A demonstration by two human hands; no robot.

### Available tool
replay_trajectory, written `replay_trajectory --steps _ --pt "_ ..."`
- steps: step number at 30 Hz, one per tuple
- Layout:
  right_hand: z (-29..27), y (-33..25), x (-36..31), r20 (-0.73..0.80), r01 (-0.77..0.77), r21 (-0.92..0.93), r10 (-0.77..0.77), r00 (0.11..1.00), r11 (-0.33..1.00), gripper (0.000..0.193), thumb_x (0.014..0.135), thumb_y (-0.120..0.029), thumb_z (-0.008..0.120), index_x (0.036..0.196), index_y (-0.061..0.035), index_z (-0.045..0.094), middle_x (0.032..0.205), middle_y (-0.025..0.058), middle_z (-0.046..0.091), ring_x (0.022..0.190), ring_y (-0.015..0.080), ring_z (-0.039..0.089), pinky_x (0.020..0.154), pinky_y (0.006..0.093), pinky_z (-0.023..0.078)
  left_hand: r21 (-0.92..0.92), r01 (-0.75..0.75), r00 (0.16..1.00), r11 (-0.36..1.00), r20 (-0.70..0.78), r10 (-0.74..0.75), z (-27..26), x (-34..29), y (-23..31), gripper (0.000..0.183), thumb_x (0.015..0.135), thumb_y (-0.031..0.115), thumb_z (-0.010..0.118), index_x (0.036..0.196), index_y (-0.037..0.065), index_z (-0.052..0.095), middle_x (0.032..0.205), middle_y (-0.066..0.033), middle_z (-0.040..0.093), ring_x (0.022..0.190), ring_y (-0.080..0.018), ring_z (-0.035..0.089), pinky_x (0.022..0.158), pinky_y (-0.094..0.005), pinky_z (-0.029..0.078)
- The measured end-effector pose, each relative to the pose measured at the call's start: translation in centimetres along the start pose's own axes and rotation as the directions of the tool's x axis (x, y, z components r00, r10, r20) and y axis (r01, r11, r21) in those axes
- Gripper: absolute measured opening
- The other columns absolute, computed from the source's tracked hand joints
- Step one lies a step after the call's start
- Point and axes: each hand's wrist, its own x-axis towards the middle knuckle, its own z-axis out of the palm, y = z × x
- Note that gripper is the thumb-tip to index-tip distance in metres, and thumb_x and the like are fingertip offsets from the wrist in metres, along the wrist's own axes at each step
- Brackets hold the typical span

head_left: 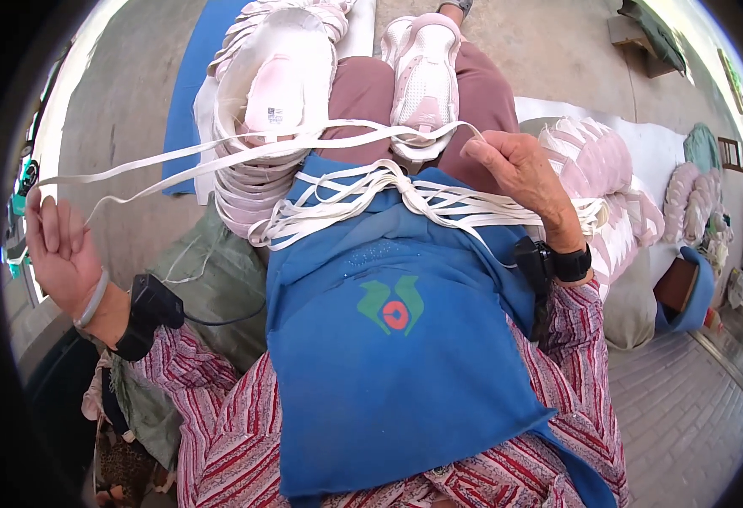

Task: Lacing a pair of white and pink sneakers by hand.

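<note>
Laces [363,190], soft and light, are lying bundled on my lap; my left hand [58,250] is pulling one strand taut, my right hand [520,169] probably pinching another near the pink shoe [426,80].

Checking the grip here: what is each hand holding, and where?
Left hand pinches the far end of a long flat white lace; right hand pinches it near the pale pink shoe upper.
</note>
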Motion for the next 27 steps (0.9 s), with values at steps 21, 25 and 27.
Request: replay_trajectory --steps 21,25,27 --pt "4.7 -4.6 0.1 0.042 0.2 0.087 -0.204 0.978 0.976 0.017 0.081 -0.015 0.064 0.092 -0.0036 0.068 0.078 0.013 0.061 0.073 0.0303 0.06 0.071 0.0377 0.048 0.614 0.346 0.84 0.71 0.135 -0.525 13.7 -3.6 -8.8 0.031 0.099 0.024 0.043 0.101 -0.001 0.063 0.069 -0.0033 0.059 0.059 -0.0059 0.048 0.058 -0.0221 0.042" --pt "4.0 -8.2 0.7 -0.168 0.235 0.171 -0.207 0.964 0.957 0.03 0.074 -0.015 0.072 0.101 -0.0043 0.064 0.094 0.0119 0.058 0.074 0.0265 0.06 0.069 0.035 0.048 0.209 0.24 0.887 0.948 0.35 -0.302 18.5 -3.8 -9.7 0.037 0.103 0.027 0.029 0.111 0.002 0.055 0.063 0.0001 0.045 0.044 -0.0039 0.03 0.041 -0.018 0.029" --pt "5.1 -9.6 1.4 -0.316 0.493 0.11 -0.44 0.84 0.863 0.041 0.071 -0.016 0.076 0.108 -0.0056 0.061 0.108 0.0123 0.054 0.074 0.0227 0.06 0.066 0.0323 0.048 0.065 0.255 0.868 0.965 0.425 -0.258 21.5 -3.4 -11.2 0.038 0.103 0.026 0.027 0.112 0.002 0.054 0.063 0.0001 0.044 0.044 -0.0048 0.03 0.043 -0.0195 0.032"
